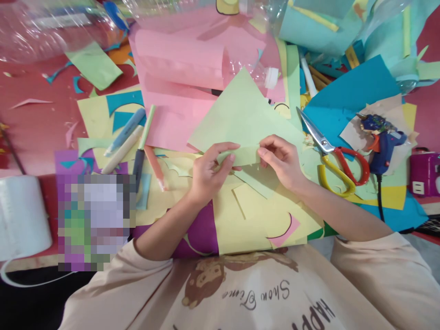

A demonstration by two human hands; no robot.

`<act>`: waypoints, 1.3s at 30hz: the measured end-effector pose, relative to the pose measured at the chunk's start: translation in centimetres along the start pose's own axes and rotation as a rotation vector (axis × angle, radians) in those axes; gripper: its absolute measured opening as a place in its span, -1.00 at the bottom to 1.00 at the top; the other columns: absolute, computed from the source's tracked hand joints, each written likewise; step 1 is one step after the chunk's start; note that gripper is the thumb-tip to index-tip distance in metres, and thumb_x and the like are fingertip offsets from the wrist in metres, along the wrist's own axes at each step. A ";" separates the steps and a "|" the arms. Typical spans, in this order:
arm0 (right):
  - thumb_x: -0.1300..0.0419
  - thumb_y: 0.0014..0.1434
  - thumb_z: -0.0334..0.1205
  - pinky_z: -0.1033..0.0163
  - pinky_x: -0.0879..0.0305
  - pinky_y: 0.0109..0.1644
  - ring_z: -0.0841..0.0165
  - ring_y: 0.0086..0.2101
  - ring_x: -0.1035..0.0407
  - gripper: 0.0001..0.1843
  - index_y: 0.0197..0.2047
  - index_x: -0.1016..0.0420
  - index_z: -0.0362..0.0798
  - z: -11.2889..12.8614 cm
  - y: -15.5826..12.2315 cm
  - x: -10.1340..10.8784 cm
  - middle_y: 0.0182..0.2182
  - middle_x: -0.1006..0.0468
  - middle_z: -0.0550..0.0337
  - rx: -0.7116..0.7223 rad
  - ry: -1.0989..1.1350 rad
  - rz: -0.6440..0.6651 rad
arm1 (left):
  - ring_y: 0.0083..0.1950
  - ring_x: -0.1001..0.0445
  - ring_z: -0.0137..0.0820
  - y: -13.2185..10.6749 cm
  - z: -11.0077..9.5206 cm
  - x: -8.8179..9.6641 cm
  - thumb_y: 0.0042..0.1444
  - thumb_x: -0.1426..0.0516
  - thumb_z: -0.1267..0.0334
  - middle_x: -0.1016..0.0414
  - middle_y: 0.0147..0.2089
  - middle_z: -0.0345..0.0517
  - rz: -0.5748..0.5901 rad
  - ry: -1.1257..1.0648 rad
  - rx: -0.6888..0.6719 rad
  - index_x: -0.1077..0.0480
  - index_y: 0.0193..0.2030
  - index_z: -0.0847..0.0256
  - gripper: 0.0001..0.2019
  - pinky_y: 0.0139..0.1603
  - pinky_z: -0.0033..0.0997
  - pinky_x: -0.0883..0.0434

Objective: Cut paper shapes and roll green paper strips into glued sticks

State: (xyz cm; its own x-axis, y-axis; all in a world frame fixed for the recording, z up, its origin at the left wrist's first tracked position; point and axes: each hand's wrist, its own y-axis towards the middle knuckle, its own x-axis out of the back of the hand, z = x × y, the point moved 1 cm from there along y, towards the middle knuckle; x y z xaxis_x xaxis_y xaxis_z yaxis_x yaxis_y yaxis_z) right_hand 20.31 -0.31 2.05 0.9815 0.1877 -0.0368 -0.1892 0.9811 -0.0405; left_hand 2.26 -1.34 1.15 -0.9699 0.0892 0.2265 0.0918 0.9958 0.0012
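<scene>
A light green sheet of paper [240, 114] is in front of me, one corner pointing away toward the bottle. My left hand [215, 172] has its near edge between thumb and fingers. At the other end of that edge, my right hand [280, 160] pinches the paper between thumb and curled fingers. Between both hands runs a short band of the same green, which looks like a folded-over edge. Below it, another pale green piece [256, 181] lies on yellow paper [240, 229].
Right of my hands lie scissors [325, 144] with red and yellow handles and a blue glue gun [385, 151]. Several markers [125, 133] are on the left. A pink-wrapped plastic bottle [182, 57] lies behind the sheet. A white roll [22, 215] stands far left.
</scene>
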 end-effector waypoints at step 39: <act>-0.14 0.23 -0.12 0.37 -0.14 -0.51 0.56 -0.59 -0.19 -0.71 -0.48 -0.32 -0.05 -0.4 0.1 0.2 -0.61 -0.28 0.35 -0.009 -0.070 -0.010 | -0.43 -0.49 -0.54 0.6 -0.3 0.1 0.15 -0.14 0.13 -0.50 -0.06 -0.10 -0.025 -0.074 -0.010 -0.40 -0.09 0.17 -0.76 -0.39 -0.47 -0.50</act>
State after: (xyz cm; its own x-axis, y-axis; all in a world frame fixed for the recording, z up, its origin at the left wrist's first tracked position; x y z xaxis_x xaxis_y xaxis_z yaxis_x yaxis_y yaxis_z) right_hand 20.49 -0.18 1.67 0.9828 0.1814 0.0334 -0.1796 0.9825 -0.0494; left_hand 2.34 -0.73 1.48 -0.9859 0.0655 0.1540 0.0687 0.9975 0.0156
